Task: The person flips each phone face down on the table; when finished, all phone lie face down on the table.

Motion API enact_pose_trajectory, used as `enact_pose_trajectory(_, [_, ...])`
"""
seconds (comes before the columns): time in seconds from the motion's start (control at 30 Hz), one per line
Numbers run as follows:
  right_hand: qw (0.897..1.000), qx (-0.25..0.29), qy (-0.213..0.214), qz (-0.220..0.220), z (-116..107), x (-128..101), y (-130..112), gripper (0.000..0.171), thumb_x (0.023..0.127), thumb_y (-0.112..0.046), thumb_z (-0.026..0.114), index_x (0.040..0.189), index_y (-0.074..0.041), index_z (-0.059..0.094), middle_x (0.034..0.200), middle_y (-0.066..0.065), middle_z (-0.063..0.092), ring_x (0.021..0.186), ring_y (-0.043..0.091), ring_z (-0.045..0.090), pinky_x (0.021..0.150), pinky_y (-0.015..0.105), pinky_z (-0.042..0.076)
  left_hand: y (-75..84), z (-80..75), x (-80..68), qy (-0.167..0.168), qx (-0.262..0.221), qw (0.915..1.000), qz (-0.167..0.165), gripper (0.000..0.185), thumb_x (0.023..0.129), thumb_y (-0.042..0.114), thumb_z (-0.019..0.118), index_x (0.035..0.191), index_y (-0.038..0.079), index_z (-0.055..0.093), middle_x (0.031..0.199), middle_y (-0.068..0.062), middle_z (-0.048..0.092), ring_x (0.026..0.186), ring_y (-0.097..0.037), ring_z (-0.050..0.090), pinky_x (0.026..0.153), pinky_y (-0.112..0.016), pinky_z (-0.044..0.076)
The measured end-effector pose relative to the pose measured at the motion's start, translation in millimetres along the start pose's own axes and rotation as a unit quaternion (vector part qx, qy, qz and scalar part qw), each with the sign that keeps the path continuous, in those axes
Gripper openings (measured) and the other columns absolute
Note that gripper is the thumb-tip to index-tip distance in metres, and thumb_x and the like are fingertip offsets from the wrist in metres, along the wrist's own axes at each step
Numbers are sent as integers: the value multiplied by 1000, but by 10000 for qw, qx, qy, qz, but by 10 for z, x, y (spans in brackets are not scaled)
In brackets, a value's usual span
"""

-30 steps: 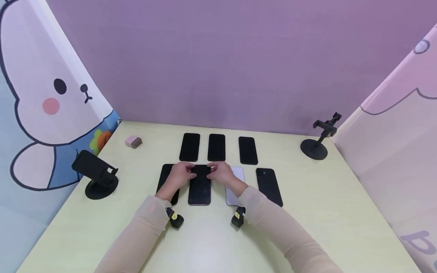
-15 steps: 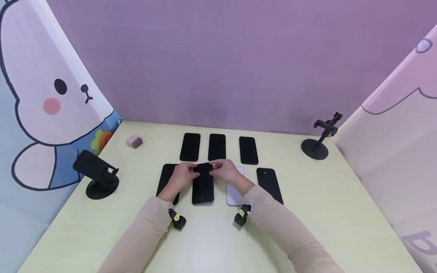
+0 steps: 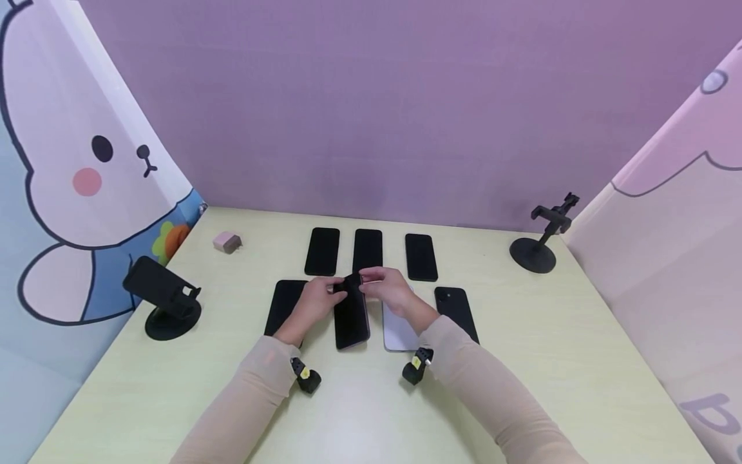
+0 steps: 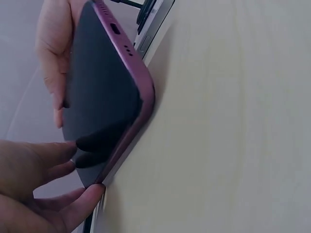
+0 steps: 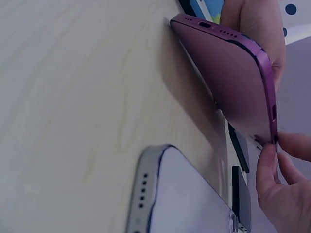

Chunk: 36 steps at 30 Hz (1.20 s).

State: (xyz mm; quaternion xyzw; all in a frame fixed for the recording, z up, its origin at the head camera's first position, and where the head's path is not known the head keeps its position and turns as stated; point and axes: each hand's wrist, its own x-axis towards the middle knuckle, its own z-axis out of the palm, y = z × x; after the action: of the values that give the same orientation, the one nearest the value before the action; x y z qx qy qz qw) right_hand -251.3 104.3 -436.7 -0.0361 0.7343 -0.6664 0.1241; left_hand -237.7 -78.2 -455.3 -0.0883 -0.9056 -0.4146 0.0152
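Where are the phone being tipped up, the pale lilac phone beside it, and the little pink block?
tipped-up phone (image 3: pixel 351 316), head view, middle of its dark screen.
pale lilac phone (image 3: pixel 397 333), head view, bare back near its lower end.
pink block (image 3: pixel 226 242), head view, its top face.

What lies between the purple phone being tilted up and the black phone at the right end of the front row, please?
In the head view, a lilac phone lies flat between the purple phone and the black phone, partly under the right hand.
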Motion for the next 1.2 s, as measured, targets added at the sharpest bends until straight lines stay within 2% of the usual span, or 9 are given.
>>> enact_pose_trajectory(0.17, [9993,370,-90,-25,-11,4,-11,39,87,15,60,126,15,56,106,18,62,86,17,63,81,32,54,30,37,-19,113,-98,9998,147,37,91,18,70,124,2,66,119,-19,65,94,-27,66,87,-44,49])
enact_pose_trajectory(0.37, [9969,728,-307,-17,-31,17,-12,40,90,18,53,129,17,50,109,19,60,86,15,63,86,33,53,80,81,-22,149,-436,9989,6,37,94,20,67,127,5,65,117,-19,66,93,-25,66,80,-41,51])
enact_pose_trajectory(0.53, [9964,757,-368,22,-30,8,-36,40,91,18,52,130,17,49,109,17,60,88,14,63,86,33,52,78,113,-19,234,-750,9969,-6,38,95,20,66,130,7,64,126,-18,61,104,-28,65,87,-41,51])
enact_pose_trajectory(0.7, [9955,842,-435,-7,-33,-7,-74,40,90,18,52,131,17,48,107,14,60,86,13,63,86,32,52,90,127,-13,322,-1117,9932,-8,38,95,20,66,131,9,63,122,-14,65,105,-28,65,86,-39,51])
enact_pose_trajectory(0.93, [9952,873,-441,-1,-22,-8,-87,41,91,19,51,132,18,46,106,14,60,86,13,63,86,32,52,120,140,-23,306,-1737,9842,-126,38,96,15,65,132,5,62,121,-17,64,102,-29,66,70,-33,56])
enact_pose_trajectory(1.2, [9924,986,-656,-334,-56,11,-33,38,89,16,57,127,14,54,107,18,61,93,21,64,87,35,52,134,132,-27,246,-1986,9796,-196,38,96,12,64,132,3,60,123,-20,63,105,-32,64,72,-34,57])
